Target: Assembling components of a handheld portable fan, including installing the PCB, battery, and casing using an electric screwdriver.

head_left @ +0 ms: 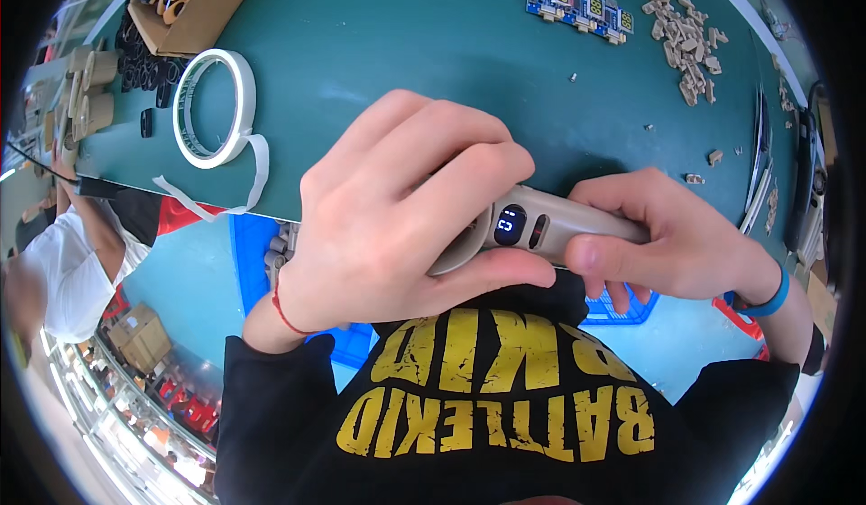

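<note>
A beige handheld device [561, 219] is held level over the near edge of the green table, in front of my chest. Its small dark oval window shows lit digits, and beside that is a slot-shaped switch. My left hand [401, 207] wraps round the wider, rounded end, thumb along the near side and fingers over the top, hiding much of that end. Around the narrower handle my right hand [672, 234] is closed, its thumb on the near side and its fingertips curling beneath.
White tape [245, 99] with a loose tail lies left, near a cardboard box [212, 9] and black parts [144, 63]. Circuit boards [579, 7] and beige plastic pieces [686, 41] lie far right. Blue crates [253, 261] stand below the table. Another person [77, 275] is at left.
</note>
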`<state>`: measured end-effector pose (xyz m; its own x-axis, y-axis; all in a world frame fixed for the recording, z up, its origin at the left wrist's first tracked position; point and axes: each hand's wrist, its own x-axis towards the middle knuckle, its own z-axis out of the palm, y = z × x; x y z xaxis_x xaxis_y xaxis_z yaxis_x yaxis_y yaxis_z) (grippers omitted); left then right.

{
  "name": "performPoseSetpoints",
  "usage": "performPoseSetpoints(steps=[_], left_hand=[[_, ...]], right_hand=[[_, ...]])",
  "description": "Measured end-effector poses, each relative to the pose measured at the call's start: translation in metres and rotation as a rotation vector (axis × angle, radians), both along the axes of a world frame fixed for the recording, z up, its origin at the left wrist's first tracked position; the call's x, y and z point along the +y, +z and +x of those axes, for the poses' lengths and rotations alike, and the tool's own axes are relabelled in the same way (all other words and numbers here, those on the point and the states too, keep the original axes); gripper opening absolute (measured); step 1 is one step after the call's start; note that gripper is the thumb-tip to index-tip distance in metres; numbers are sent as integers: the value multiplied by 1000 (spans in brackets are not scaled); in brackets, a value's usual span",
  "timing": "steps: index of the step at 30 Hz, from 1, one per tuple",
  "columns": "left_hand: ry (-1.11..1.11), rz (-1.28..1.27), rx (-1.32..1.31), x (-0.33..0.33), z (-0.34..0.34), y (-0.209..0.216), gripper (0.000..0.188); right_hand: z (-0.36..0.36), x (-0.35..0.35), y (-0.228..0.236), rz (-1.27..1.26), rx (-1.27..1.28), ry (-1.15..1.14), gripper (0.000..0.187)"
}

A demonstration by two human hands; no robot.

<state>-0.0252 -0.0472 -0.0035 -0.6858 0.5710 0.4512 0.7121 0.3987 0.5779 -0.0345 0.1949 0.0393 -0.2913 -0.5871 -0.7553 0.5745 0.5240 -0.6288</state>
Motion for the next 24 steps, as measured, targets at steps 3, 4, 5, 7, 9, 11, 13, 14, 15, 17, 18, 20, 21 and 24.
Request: performPoseSetpoints(steps=[3,4,5,7,9,11,13,14,15,17,18,20,21,24], left_hand=[[32,64,102,2,0,-7,57],[31,61,106,3,-1,-8,57],[36,58,118,4,-2,-8,57],[37,49,138,3,-3,-7,56],[28,88,107,1,-6,-4,53],[17,78,122,0,-7,-4,50],[7,63,101,-2,-5,3,45],[10,97,133,-1,-5,-1,46],[42,122,157,-1,-4,-1,46],[231,219,138,-3,8,-3,51],[307,298,101,3,12,-1,59],[297,467,-121,14,21,2,76],[256,540,-182,18,30,0,83],[136,677,-308,33,46,1,84]], right_hand=[[6,-4,4,0,63,-21,43],[8,-5,4,13,101,-38,42],[9,-5,3,26,138,-55,42],[13,-9,3,20,180,-59,41],[14,-13,2,11,230,-66,41],[16,-14,-1,27,268,-38,39],[18,-15,9,35,207,-73,37],[16,-18,9,48,122,-96,36],[18,-17,5,-25,67,-117,30],[37,-18,-13,-151,154,-242,26],[47,-17,-10,-178,242,-307,25],[70,-6,-12,-212,411,-416,30],[76,0,-6,-190,366,-394,49],[87,6,13,-147,376,-311,39]])
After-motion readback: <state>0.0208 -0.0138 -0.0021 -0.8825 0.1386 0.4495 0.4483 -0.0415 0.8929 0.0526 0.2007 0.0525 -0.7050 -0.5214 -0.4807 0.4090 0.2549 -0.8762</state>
